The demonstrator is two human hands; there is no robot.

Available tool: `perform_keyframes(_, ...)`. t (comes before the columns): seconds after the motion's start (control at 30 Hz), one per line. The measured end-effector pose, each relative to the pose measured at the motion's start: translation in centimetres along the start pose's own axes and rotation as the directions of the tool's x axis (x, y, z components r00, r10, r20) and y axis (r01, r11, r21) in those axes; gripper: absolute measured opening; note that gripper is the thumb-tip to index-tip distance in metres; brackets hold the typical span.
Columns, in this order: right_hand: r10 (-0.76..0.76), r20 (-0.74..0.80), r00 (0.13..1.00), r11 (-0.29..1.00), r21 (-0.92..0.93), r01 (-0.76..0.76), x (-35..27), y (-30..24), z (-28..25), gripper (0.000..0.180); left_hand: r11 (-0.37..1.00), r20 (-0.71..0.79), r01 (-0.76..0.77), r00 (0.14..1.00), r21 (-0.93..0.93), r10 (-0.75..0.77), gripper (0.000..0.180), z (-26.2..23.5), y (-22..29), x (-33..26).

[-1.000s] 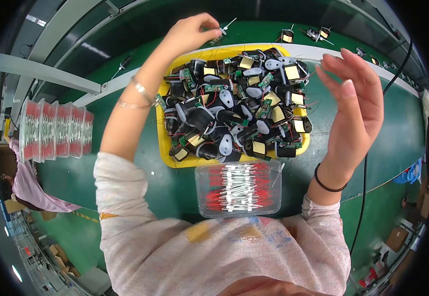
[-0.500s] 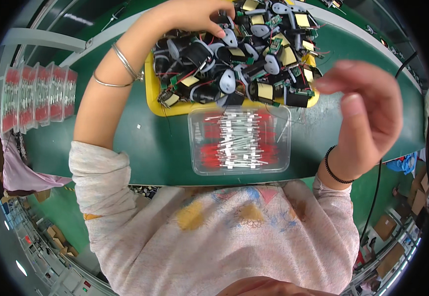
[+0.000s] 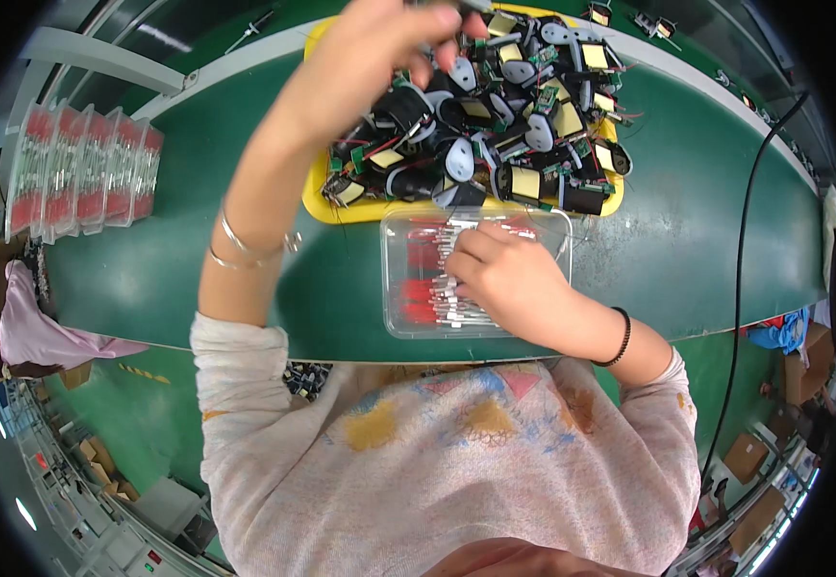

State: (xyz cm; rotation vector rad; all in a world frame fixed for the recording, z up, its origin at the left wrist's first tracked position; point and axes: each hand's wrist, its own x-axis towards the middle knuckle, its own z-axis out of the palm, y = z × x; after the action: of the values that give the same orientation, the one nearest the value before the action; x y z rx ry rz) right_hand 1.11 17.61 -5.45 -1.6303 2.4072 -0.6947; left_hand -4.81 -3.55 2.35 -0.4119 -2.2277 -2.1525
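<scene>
My left hand (image 3: 379, 58) is raised over the far left of a yellow tray (image 3: 317, 197). Its fingers are curled round something dark and grey, cut off at the top edge of the view. Heaped in the tray are black rounded assemblies (image 3: 524, 183) with grey oval caps, small green circuit boards, pale yellow pads and thin wires. My right hand (image 3: 514, 279) reaches into a clear plastic box (image 3: 394, 327) just in front of the tray. Its fingers are closed down among thin white-and-red stick-like parts (image 3: 423, 288); what they pinch is hidden under the hand.
Several clear boxes (image 3: 81, 173) of similar red and white parts stand in a row at the left of the green table (image 3: 677, 240). A black cable (image 3: 745, 221) hangs across the right side. Another person's pink sleeve (image 3: 38, 322) shows at the far left.
My right hand has come from above the right of the table, leftward and down into the clear box. My left hand has lifted off the heap, with something dark in its fingers.
</scene>
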Motion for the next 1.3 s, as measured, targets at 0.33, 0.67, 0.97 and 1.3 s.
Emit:
perform_keyframes(0.33, 0.011, 0.02, 1.0, 0.972, 0.232, -0.016, 0.1, -0.4, -6.7, 0.013, 0.935, 0.024, -0.353, 0.935, -0.039, 0.354, 0.042, 3.3, -0.3, -3.8)
perform_keyframes(0.67, -0.109, -0.231, 0.967, 0.847, 0.488, 0.212, 3.1, 2.2, -11.6, 0.009, 0.969, -0.088, -0.213, 0.975, -0.128, 0.203, 0.036, 3.4, 0.6, -4.9)
perform_keyframes(0.97, -0.19, -0.347, 0.918, 0.855, 0.402, 0.329, 3.9, 2.6, -10.6, 0.01, 0.828, -0.11, -0.253, 0.93, 0.501, 0.35, 0.034, 4.4, 0.6, -4.3)
perform_keyframes(1.3, 0.072, -0.401, 0.913, 0.941, 0.332, 0.072, 3.3, 2.5, -12.5, 0.009, 0.989, -0.147, -0.061, 0.988, -0.131, 0.042, 0.031, 2.8, 1.5, -4.6)
